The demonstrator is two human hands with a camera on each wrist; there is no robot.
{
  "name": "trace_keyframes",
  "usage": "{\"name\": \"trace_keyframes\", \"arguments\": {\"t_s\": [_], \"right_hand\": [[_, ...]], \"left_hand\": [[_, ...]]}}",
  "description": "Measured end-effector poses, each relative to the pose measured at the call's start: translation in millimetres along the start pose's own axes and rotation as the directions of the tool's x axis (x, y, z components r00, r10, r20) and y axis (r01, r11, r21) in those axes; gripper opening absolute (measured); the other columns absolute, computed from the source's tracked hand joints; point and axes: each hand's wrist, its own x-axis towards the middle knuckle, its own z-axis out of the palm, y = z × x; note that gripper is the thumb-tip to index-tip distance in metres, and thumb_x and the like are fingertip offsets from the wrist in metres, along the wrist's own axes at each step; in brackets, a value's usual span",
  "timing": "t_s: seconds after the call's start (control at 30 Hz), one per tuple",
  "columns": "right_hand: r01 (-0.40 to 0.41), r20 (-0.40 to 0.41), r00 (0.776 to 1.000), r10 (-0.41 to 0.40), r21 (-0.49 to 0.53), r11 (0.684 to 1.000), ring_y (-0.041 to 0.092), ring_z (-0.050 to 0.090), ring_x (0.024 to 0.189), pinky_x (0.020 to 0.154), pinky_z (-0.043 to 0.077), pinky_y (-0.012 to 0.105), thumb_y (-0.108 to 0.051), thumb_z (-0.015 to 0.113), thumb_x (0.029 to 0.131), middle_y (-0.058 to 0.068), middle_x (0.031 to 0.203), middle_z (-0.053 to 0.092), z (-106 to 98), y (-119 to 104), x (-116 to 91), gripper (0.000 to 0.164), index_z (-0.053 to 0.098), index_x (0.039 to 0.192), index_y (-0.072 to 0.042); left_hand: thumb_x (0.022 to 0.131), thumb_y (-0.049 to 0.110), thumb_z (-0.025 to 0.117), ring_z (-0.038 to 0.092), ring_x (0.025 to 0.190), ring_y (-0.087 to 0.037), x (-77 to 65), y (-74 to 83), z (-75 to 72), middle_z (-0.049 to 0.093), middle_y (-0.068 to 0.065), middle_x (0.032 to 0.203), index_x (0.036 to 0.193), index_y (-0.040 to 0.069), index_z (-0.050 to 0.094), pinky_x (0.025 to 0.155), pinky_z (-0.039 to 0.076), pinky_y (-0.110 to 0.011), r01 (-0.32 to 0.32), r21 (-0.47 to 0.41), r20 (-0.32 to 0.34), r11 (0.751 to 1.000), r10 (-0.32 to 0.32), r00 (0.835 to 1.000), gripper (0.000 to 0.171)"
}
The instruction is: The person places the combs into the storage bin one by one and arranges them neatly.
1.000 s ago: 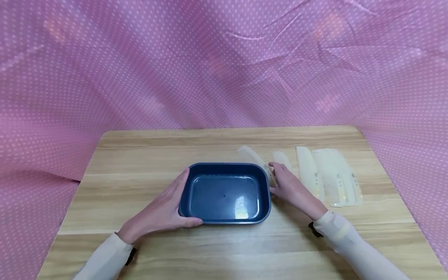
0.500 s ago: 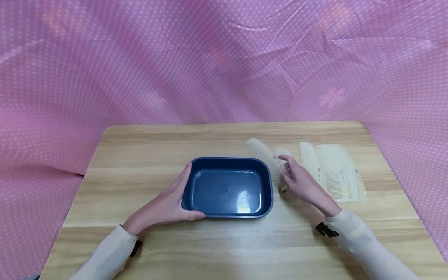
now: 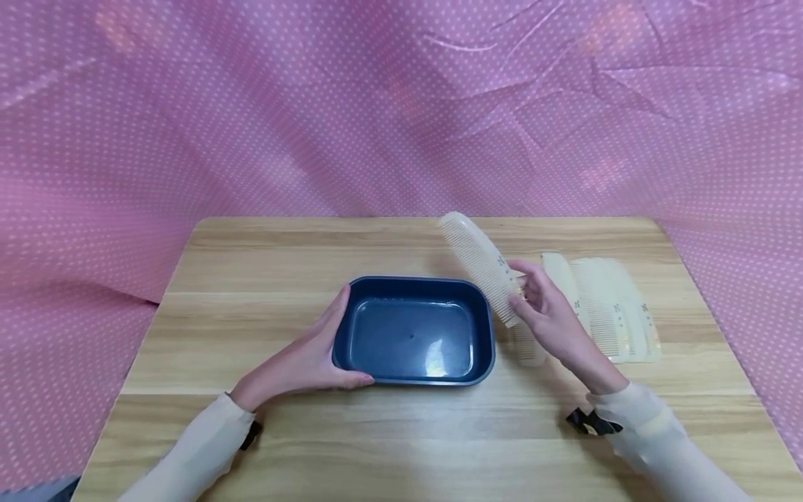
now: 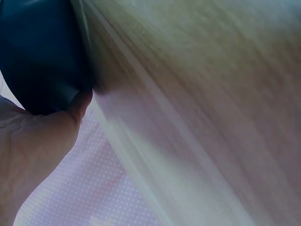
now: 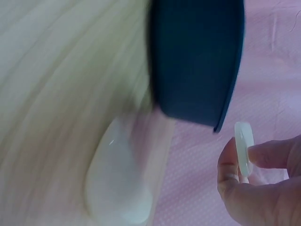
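Note:
A dark blue rectangular plastic box sits mid-table in the head view. My left hand grips its left end, the thumb pressed against the near side; its other fingers are hidden behind the box. My right hand pinches a cream comb by its lower end, between thumb and fingers, beside the box's right wall. The comb is tilted, its far end raised to the upper left. In the right wrist view the comb shows end-on, apart from the box.
Partly under the right hand lies another comb. Further right, several overlapping cream combs lie on the wooden table. Pink dotted cloth hangs behind and at both sides.
My right hand has taken hold of the leftmost comb and lifted it off the table, drawing it slightly right. My left hand keeps its grip on the box.

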Motion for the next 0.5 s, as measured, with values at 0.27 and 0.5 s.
{"name": "trace_keyframes", "arguments": {"t_s": [0.27, 0.5], "right_hand": [[0.028, 0.112, 0.993, -0.022, -0.053, 0.998, 0.026, 0.066, 0.091, 0.072, 0.056, 0.032, 0.002, 0.058, 0.111, 0.019, 0.111, 0.064, 22.0, -11.6, -6.9, 0.051, 0.049, 0.16, -0.006], [0.071, 0.191, 0.981, -0.042, -0.148, 0.986, 0.026, 0.062, 0.087, 0.069, 0.055, 0.032, -0.002, 0.059, 0.112, 0.011, 0.11, 0.066, 29.8, -18.2, -3.6, 0.048, 0.054, 0.158, -0.014]], "left_hand": [[0.079, 0.058, 0.096, 0.015, 0.165, -0.032, -4.2, 1.2, 2.8, -0.005, 0.005, 0.182, 0.172, 0.038, -0.018, 0.118, 0.035, -0.069, 0.025, -0.008, -0.006, 1.0, -0.025, 1.0, 0.148], [0.079, 0.06, 0.095, 0.014, 0.165, -0.031, -3.3, 1.6, 1.6, -0.003, 0.006, 0.182, 0.173, 0.037, -0.017, 0.118, 0.035, -0.068, 0.029, 0.005, -0.025, 1.0, -0.029, 0.999, 0.148]]}}
